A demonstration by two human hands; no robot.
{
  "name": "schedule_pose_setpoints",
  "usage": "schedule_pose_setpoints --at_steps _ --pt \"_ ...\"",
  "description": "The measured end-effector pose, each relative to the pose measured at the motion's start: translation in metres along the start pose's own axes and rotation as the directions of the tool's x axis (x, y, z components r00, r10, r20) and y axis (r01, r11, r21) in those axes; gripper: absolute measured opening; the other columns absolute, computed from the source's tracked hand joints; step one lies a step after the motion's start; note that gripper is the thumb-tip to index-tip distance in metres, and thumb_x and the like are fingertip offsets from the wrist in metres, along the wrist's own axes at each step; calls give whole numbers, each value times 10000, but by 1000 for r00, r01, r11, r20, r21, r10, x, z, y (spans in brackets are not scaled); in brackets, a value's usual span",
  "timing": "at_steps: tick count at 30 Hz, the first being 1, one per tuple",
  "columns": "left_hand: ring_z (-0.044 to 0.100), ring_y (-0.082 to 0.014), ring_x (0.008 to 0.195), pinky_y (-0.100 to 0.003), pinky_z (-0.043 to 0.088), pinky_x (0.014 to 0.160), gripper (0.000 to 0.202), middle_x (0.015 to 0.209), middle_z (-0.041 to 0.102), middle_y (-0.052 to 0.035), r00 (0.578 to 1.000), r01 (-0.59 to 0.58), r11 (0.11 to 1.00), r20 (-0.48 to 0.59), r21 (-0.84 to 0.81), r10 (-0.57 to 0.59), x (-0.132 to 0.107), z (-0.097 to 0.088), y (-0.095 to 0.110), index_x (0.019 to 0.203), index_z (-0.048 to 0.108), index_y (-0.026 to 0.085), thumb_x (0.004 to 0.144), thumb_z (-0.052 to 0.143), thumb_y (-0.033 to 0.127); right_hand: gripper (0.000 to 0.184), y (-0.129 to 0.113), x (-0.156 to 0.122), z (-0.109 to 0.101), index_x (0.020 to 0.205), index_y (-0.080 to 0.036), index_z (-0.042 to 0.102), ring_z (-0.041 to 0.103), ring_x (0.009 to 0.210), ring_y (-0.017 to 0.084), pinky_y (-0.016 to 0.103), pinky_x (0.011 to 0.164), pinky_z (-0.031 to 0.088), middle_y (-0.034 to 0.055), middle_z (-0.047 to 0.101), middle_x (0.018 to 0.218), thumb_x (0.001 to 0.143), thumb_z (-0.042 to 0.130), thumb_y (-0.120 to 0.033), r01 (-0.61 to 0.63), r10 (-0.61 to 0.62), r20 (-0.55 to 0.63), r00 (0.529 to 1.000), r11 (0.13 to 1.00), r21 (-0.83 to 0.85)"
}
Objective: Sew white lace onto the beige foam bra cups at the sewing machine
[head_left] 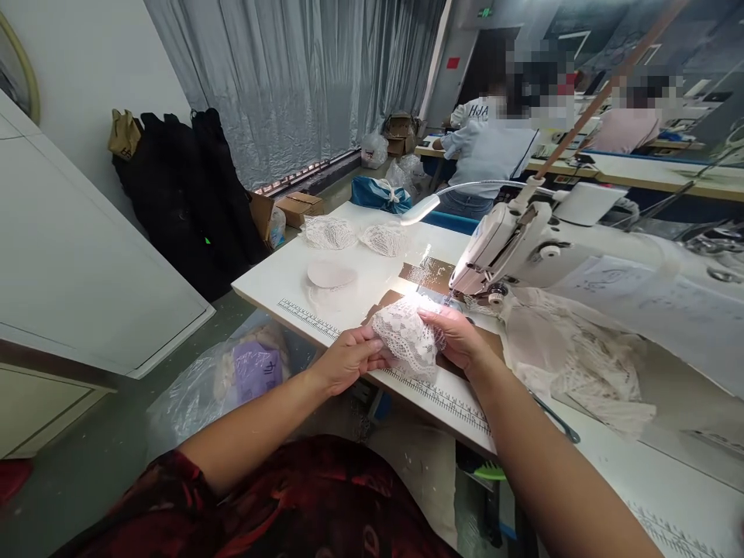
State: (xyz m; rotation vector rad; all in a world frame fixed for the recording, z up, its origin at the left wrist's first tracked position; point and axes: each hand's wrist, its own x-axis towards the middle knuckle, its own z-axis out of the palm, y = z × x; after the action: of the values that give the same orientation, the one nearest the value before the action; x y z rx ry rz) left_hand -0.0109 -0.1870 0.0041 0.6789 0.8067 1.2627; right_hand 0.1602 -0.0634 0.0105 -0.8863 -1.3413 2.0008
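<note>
The capital letters "HJA" stand on the back of a co-worker's white shirt (472,113) in the far room. The small green sign (483,12) above the dark doorway and the red square sign (452,62) beside it are too small to read. Handwriting on the purple label (257,370) inside the clear plastic bag (191,395) is illegible. The black ruler scale (308,319) printed along the white tabletop (279,283) edge, passing under the white lace piece (407,337), has unreadable figures.

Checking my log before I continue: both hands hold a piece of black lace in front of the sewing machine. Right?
Not quite: the head view shows the lace is white, not black. The left hand and right hand do both hold it in front of the sewing machine.
</note>
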Motion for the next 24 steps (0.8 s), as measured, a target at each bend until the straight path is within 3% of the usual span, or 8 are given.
schedule_pose_setpoints --at_steps 8,13,15,17,18,20,21,24 --pt "676 -192 843 -344 521 838 285 928 717 -93 999 -29 998 -11 60 30 7 -4 -1 967 680 135 754 732 318 393 1 2 -5 1033 -166 651 680 831 262 372 706 542 85 731 860 691 745 -334 6 -5 27 1000 1000 -22" --pt "662 -166 791 -257 510 722 242 896 714 -72 978 -190 946 -37 264 206 2 -14 24 958 683 144 804 665 330 333 2 -2 -1 995 -189 638 629 662 194 339 639 522 47 679 747 697 725 -311 -5 11 99 995 998 -62" --pt "657 -168 832 -256 502 739 249 926 713 -67 937 -310 811 18 497 348 -4 -15 41 1036 675 161 870 582 321 296 3 -5 3 958 -191 624 562 561 154 308 561 486 6 610 638 704 704 -322 47 -36 96 995 991 -121" --pt "648 -191 930 -288 498 812 269 992 708 -70 864 -458 519 223 722 452 -11 -12 55 1119 652 186 904 517 275 227 3 -7 7 899 -187 596 518 525 133 288 527 454 -17 562 606 745 638 -349 175 -165 61 984 942 -286" --pt "638 -206 989 -312 488 866 281 1030 703 -75 823 -529 346 369 775 432 -14 -9 58 1142 644 195 904 502 245 190 2 -7 7 871 -188 581 527 547 133 285 539 452 -11 573 637 767 597 -346 250 -248 60 967 874 -417" --pt "610 -239 1084 -358 457 953 302 1114 682 -98 760 -633 75 599 771 251 -15 -2 57 1161 634 195 886 511 215 111 0 -6 6 814 -191 568 565 640 148 290 593 457 14 616 737 767 554 -290 351 -376 111 920 666 -658" --pt "601 -255 1108 -372 449 970 301 1146 670 -112 743 -662 6 654 750 142 -15 1 53 1154 635 188 873 534 226 71 -1 -5 4 785 -191 575 575 685 157 293 621 455 22 631 775 746 555 -247 369 -405 143 903 563 -739" --pt "607 -276 1097 -371 472 944 296 1165 655 -139 752 -659 -33 658 752 -37 -8 6 35 1105 649 165 841 606 293 81 -8 -2 -4 735 -190 618 578 762 182 304 682 438 33 653 795 697 561 -146 344 -403 167 900 419 -840"
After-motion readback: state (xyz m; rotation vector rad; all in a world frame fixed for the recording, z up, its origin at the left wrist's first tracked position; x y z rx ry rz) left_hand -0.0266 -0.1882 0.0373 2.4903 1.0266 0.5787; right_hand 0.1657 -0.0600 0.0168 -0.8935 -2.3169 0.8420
